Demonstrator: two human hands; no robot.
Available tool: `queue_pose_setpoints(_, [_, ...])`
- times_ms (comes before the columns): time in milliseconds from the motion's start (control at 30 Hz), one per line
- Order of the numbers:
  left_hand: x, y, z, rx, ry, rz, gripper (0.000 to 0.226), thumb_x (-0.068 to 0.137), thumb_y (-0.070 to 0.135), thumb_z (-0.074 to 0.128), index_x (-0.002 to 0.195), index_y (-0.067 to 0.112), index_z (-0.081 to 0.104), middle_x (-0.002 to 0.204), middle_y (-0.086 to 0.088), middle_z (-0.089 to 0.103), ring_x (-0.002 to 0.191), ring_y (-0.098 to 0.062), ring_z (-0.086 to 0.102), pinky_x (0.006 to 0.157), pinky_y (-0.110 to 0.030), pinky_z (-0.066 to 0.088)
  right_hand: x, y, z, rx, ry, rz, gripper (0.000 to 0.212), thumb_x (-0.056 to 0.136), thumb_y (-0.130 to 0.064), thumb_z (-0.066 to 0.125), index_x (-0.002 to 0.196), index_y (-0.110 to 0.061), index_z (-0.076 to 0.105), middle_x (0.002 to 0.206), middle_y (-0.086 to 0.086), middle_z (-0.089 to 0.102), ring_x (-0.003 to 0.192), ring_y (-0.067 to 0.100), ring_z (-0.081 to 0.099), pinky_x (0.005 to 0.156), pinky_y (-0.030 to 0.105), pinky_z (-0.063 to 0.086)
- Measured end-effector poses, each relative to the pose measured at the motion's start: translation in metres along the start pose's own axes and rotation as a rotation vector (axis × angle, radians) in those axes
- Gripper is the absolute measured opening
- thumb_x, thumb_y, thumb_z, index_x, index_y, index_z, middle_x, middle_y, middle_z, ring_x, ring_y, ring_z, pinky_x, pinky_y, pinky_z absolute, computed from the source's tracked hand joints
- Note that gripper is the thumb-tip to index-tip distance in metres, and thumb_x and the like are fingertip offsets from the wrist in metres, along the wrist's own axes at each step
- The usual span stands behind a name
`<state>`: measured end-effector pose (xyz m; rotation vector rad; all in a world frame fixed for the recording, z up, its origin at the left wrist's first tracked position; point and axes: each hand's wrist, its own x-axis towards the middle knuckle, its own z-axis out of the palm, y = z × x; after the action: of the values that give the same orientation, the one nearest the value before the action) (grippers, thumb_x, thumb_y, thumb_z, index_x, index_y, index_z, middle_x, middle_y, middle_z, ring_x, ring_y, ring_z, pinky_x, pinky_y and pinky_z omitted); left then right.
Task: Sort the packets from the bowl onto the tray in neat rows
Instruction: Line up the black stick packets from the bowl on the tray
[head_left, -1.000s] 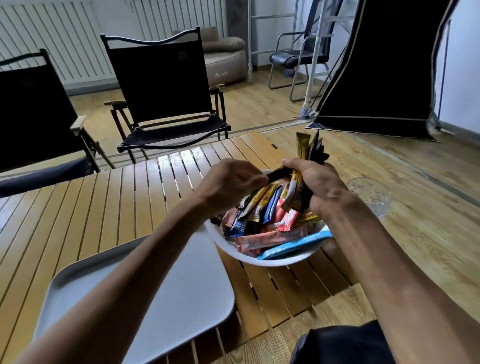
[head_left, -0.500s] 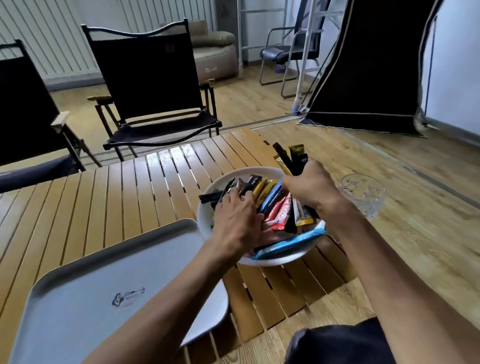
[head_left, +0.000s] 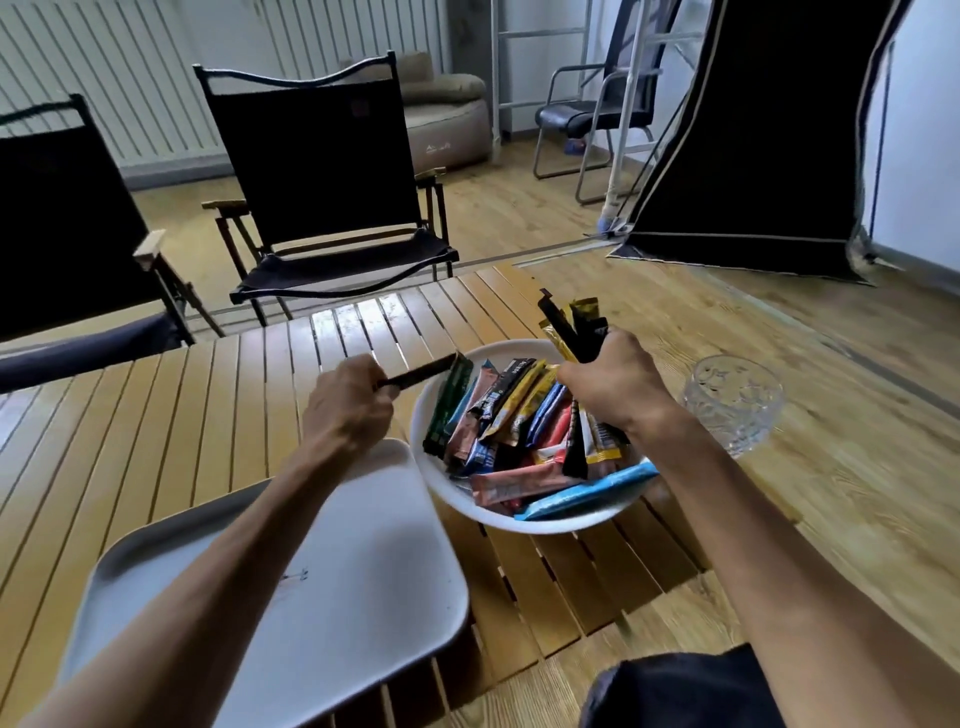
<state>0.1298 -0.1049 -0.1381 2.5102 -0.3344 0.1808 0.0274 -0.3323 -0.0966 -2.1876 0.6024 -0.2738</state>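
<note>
A white bowl (head_left: 561, 522) on the slatted wooden table holds several coloured stick packets (head_left: 511, 415). My right hand (head_left: 613, 384) is over the bowl's far right side and grips a bunch of black and gold packets (head_left: 574, 330) that stick up above the fist. My left hand (head_left: 348, 402) is just left of the bowl's rim and pinches one dark packet (head_left: 421, 373), which points toward the bowl. The grey tray (head_left: 384, 561) lies at the near left, partly under my left forearm, with no packets visible on it.
A clear glass bowl (head_left: 735, 402) stands right of the white bowl. Two black folding chairs (head_left: 322, 171) sit behind the table's far edge. A black panel leans at the back right. My dark-clothed knee shows at the bottom edge.
My left hand came out of the bowl to its left rim, now pinching one dark packet. My right hand stayed over the bowl with its bunch of packets.
</note>
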Motion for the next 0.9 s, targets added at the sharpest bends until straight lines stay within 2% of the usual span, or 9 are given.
queue_pose_setpoints(100, [-0.031,-0.023,-0.042,-0.012,0.061,0.095,0.007,0.089,0.012,0.061,0.093,0.015,0.067,0.089,-0.003,0.069,0.079,-0.020,0.064,0.071,-0.039,0.057,-0.010,-0.006,0.002,-0.003,-0.015,-0.009,0.011,0.084,-0.023,0.063,0.085,-0.022,0.052,0.076,0.000,0.056,0.089,0.031,0.062,0.095,0.052,0.047])
queue_pose_setpoints(167, [-0.066,-0.040,-0.064,0.032,0.052,0.122,0.009,0.087,0.010,0.063,0.090,0.018,0.067,0.087,-0.003,0.070,0.077,-0.018,0.065,0.066,-0.037,0.057,-0.018,-0.012,0.004,-0.023,-0.021,-0.022,0.012,0.083,-0.026,0.063,0.085,-0.023,0.052,0.074,-0.002,0.054,0.093,0.032,0.061,0.098,0.054,0.044])
queue_pose_setpoints(267, [-0.121,-0.060,-0.084,0.060,0.008,0.097,0.006,0.084,0.016,0.067,0.081,0.019,0.063,0.083,0.003,0.067,0.075,-0.007,0.063,0.056,-0.017,0.048,-0.027,-0.021,0.012,-0.030,-0.023,-0.051,0.024,0.086,-0.027,0.063,0.105,-0.015,0.057,0.075,-0.003,0.053,0.090,0.027,0.059,0.086,0.040,0.048])
queue_pose_setpoints(367, [-0.158,-0.058,-0.096,0.035,0.033,0.194,0.016,0.078,0.021,0.068,0.070,0.024,0.054,0.104,0.008,0.063,0.094,-0.005,0.059,0.080,-0.023,0.049,-0.034,-0.025,0.017,-0.045,-0.034,-0.100,0.022,0.093,-0.023,0.061,0.110,-0.012,0.052,0.081,0.000,0.051,0.067,0.010,0.044,0.052,0.003,0.035])
queue_pose_setpoints(467, [-0.167,-0.041,-0.093,0.029,0.057,0.290,0.020,0.077,0.025,0.065,0.064,0.026,0.051,0.091,0.008,0.069,0.091,-0.005,0.063,0.084,-0.031,0.051,-0.041,-0.026,0.025,-0.021,-0.065,-0.131,0.024,0.092,-0.021,0.061,0.111,-0.009,0.053,0.075,-0.003,0.050,0.065,0.007,0.045,0.049,0.013,0.035])
queue_pose_setpoints(533, [-0.159,-0.031,-0.074,0.002,0.035,0.280,0.023,0.078,0.034,0.057,0.061,0.020,0.054,0.066,0.008,0.062,0.067,-0.006,0.060,0.065,-0.033,0.054,-0.046,-0.029,0.031,-0.015,-0.074,-0.134,0.026,0.090,-0.020,0.062,0.112,-0.008,0.055,0.074,-0.002,0.050,0.070,0.016,0.052,0.052,0.024,0.035])
queue_pose_setpoints(600, [-0.147,-0.028,-0.050,-0.032,-0.034,0.233,0.029,0.082,0.035,0.062,0.061,0.016,0.055,0.061,0.003,0.058,0.058,-0.013,0.056,0.056,-0.039,0.050,-0.050,-0.030,0.035,-0.022,-0.087,-0.144,0.021,0.089,-0.018,0.063,0.107,-0.009,0.056,0.073,-0.001,0.052,0.071,0.019,0.053,0.051,0.025,0.036])
queue_pose_setpoints(767, [-0.142,-0.037,-0.019,-0.166,-0.288,0.171,0.022,0.082,0.039,0.069,0.077,0.019,0.060,0.087,0.000,0.060,0.078,-0.014,0.059,0.069,-0.029,0.052,-0.055,-0.032,0.040,0.006,-0.147,-0.205,0.018,0.092,-0.016,0.062,0.106,-0.015,0.052,0.077,-0.007,0.052,0.067,0.005,0.049,0.051,0.014,0.031])
queue_pose_setpoints(900, [-0.153,-0.066,-0.031,-0.147,-0.292,0.182,0.022,0.077,0.046,0.063,0.083,0.025,0.056,0.111,0.003,0.060,0.103,-0.010,0.058,0.087,-0.030,0.051,-0.057,-0.031,0.039,0.024,-0.167,-0.210,0.016,0.091,-0.016,0.063,0.103,-0.014,0.052,0.076,-0.006,0.051,0.068,0.006,0.050,0.052,0.016,0.033])
